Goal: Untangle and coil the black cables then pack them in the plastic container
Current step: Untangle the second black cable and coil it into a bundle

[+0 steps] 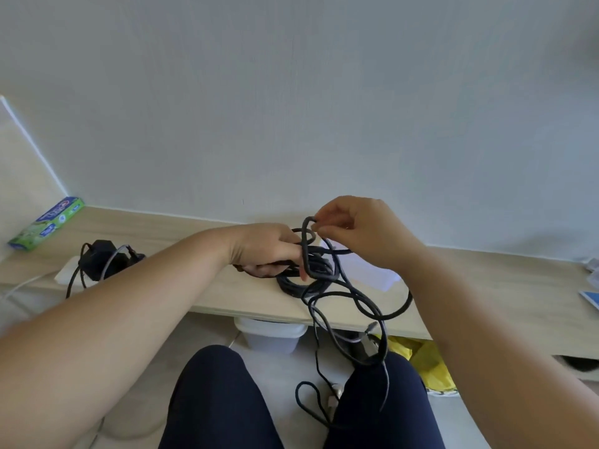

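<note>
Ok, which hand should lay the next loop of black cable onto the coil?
Right. The right hand already pinches the raised loop of black cable just above the coil, while the left hand grips the coil on the table, so it is probably best kept as anchor.

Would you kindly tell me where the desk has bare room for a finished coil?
Bare desk lies between the right forearm and the papers at the right edge, and at the back between the green box and the left hand. The middle is crowded with the black cables.
</note>
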### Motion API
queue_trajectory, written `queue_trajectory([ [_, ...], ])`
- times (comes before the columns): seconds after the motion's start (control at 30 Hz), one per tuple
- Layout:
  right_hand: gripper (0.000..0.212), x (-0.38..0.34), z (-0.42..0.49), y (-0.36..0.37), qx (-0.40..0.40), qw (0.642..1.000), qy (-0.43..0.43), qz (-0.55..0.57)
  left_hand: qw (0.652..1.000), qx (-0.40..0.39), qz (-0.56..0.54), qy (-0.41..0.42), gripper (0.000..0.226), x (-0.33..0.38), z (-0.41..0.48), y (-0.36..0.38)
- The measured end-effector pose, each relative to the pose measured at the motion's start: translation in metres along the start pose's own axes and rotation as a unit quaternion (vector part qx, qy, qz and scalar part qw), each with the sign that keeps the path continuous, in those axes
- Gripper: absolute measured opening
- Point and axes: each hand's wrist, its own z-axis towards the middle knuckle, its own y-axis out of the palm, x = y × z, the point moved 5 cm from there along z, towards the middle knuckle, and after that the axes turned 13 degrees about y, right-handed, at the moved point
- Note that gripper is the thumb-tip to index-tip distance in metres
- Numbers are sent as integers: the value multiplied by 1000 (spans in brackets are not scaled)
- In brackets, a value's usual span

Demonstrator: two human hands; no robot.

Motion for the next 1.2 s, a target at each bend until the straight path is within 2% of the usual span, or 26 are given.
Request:
queue_trajectory([
  [0.07, 20, 11, 0, 6, -23, 1000, 13, 15, 998, -13, -55, 27, 36, -1, 1, 4],
  [0.2, 39, 20, -6, 18, -131, 990, 7, 48, 989, -50, -113, 83, 45, 1, 5, 14],
  [0.3, 40, 22, -11, 19, -189, 980, 10, 65, 985, -64, -131, 88, 51, -4, 5, 20],
  [0.37, 44, 28, -14, 21, -216, 976, 9, 32, 979, -61, -171, 93, 57, -8, 8, 22],
  [0.5, 43, 29, -11, 26, -170, 981, -23, -88, 981, -15, -164, 100, 56, -8, 14, 22],
  [0.6, 20, 23, -9, 28, -111, 979, -67, -155, 985, 32, -136, 98, 38, -6, 15, 20],
  [0.67, 7, 28, -7, 31, -76, 979, -59, -178, 987, 56, -124, 88, 33, -8, 16, 21],
  [0.73, 8, 40, -9, 41, -71, 981, -34, -179, 991, 93, -75, 62, 34, -13, 18, 20],
  [0.83, 18, 63, -21, 58, -88, 990, 33, -107, 985, 162, 20, 51, 38, -21, 17, 19],
  [0.9, 9, 70, -26, 61, -95, 993, 65, -35, 980, 183, 47, 59, 35, -24, 16, 22],
  [0.93, 6, 71, -27, 61, -99, 992, 76, -3, 977, 204, 36, 59, 33, -27, 17, 22],
  [1.07, 18, 72, -25, 56, -70, 989, 98, 88, 937, 341, -69, 43, 29, -40, 11, 18],
  [1.2, 24, 76, -28, 60, -43, 988, 94, 112, 911, 393, -123, 26, 27, -57, 11, 21],
])
